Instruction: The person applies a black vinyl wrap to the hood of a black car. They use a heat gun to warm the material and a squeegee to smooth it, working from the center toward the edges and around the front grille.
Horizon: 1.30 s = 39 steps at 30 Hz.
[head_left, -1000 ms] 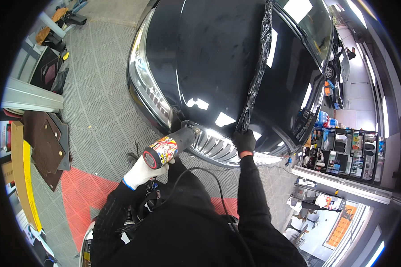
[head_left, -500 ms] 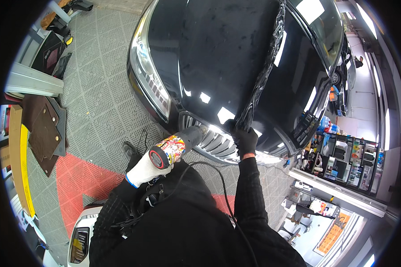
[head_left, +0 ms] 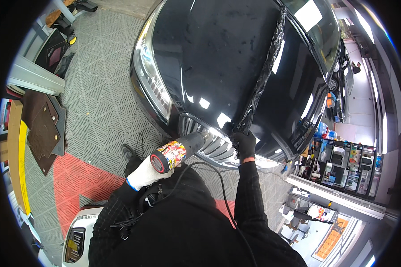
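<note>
My left hand [head_left: 145, 174], in a white knit glove, is closed round a heat gun [head_left: 177, 151] with a colourful sticker-covered body. Its nozzle points at the grille [head_left: 216, 150] of a black car, close to the front edge of the hood [head_left: 218, 53]. My right hand [head_left: 245, 144], in a black glove, grips the lower end of a strip of crumpled dark film [head_left: 263, 73]. That gathered strip runs up across the hood to the windshield. Left of it the surface looks duller and smudged; right of it, glossy. The fingertips of my right hand are partly hidden.
The power cord [head_left: 219, 173] loops in front of my body. A headlight [head_left: 152, 73] lies left of the grille. Brown floor mats [head_left: 42, 129] and a long carton [head_left: 18, 164] are at left. A white car [head_left: 78, 236] stands lower left, a stocked shelf [head_left: 343, 167] at right.
The view has shifted slightly. The heat gun stays aimed at the grille and hood edge, and my right hand keeps its grip on the film, which looks nearly unchanged.
</note>
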Tool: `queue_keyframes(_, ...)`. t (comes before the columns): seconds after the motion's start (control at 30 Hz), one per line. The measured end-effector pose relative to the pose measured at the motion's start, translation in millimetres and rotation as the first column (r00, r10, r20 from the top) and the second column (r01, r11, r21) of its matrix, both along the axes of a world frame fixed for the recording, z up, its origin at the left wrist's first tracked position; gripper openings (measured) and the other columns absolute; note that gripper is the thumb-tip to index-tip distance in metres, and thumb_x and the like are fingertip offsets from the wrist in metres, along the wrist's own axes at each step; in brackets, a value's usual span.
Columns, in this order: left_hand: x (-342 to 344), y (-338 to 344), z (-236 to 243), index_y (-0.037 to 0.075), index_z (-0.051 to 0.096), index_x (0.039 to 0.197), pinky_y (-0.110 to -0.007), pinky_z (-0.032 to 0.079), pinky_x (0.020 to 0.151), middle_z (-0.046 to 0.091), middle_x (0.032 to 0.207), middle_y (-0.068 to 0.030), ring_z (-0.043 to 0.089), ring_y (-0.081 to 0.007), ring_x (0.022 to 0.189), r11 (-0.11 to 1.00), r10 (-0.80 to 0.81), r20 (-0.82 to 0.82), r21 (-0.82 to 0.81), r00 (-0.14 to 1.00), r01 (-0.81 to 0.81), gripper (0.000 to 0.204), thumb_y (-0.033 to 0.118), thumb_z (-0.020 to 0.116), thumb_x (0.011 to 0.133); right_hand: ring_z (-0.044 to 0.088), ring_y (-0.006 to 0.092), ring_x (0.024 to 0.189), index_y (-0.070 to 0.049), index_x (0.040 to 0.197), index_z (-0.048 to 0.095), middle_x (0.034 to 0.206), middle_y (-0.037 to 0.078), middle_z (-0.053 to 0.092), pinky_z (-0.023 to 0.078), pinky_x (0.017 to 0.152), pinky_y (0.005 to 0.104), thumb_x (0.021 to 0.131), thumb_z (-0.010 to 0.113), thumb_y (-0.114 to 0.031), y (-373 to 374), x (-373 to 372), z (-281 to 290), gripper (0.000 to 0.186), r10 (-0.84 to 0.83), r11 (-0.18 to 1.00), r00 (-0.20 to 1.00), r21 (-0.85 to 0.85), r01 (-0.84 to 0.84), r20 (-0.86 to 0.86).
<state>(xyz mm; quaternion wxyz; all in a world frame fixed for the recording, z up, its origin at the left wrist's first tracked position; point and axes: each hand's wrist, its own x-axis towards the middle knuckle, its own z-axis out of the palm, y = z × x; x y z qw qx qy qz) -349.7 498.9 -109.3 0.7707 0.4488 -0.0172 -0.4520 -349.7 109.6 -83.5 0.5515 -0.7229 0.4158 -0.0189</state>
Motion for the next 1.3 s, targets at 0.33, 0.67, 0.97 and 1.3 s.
queue_keyframes(0.33, 2.7, 10.2, 1.1, 0.002, 0.059, 0.139, -0.032, 0.062, 0.085, 0.075, 0.117, -0.0114, 0.072, -0.0136, 0.097, 0.998, 0.009, -0.033, -0.059, 0.999, -0.011, 0.057, -0.004, 0.083, 0.087, 0.066, 0.0098, 0.065, 0.003, 0.103, 0.078, 0.079, 0.004, 0.073, 0.051, 0.060, 0.0266, 0.082, 0.077, -0.010, 5.5, -1.6, 4.9, 0.024, -0.034, 0.997, 0.998, 0.071, 0.030, 0.047)
queue_keyframes(0.67, 9.4, 14.5, -6.0, -0.005, 0.066, 0.127, -0.034, 0.062, 0.084, 0.074, 0.103, -0.0088, 0.073, -0.0157, 0.091, 1.000, -0.019, -0.011, -0.014, 1.000, 0.019, 0.042, -0.007, 0.080, 0.088, 0.061, 0.0141, 0.053, 0.001, 0.111, 0.073, 0.075, 0.008, 0.070, 0.047, 0.048, 0.0296, 0.082, 0.069, -0.002, -9.5, -1.1, 4.7, 0.030, 0.038, 0.983, 0.999, 0.177, -0.041, 0.023)
queue_keyframes(0.97, 20.5, 12.9, -8.6, -0.002, 0.066, 0.129, -0.028, 0.061, 0.085, 0.076, 0.110, -0.0080, 0.074, -0.0125, 0.096, 1.000, -0.012, 0.053, 0.025, 0.999, 0.011, 0.043, -0.008, 0.075, 0.087, 0.078, 0.0368, 0.102, -0.001, 0.108, 0.075, 0.104, 0.021, 0.080, 0.059, 0.093, 0.0470, 0.080, 0.076, -0.027, -13.0, 57.4, 3.0, 0.038, -0.033, 0.782, 0.956, -0.603, -0.157, -0.292)
queue_keyframes(1.3, 32.3, 8.2, 3.2, 0.000, 0.061, 0.139, -0.028, 0.060, 0.086, 0.076, 0.118, -0.0092, 0.072, -0.0118, 0.101, 1.000, 0.000, -0.017, 0.008, 1.000, 0.000, 0.057, -0.010, 0.072, 0.083, 0.076, 0.0441, 0.101, -0.003, 0.104, 0.080, 0.103, 0.023, 0.079, 0.058, 0.089, 0.0512, 0.080, 0.076, -0.025, -27.0, 75.2, -20.9, 0.033, -0.132, 0.731, 0.961, -0.678, -0.071, -0.244)
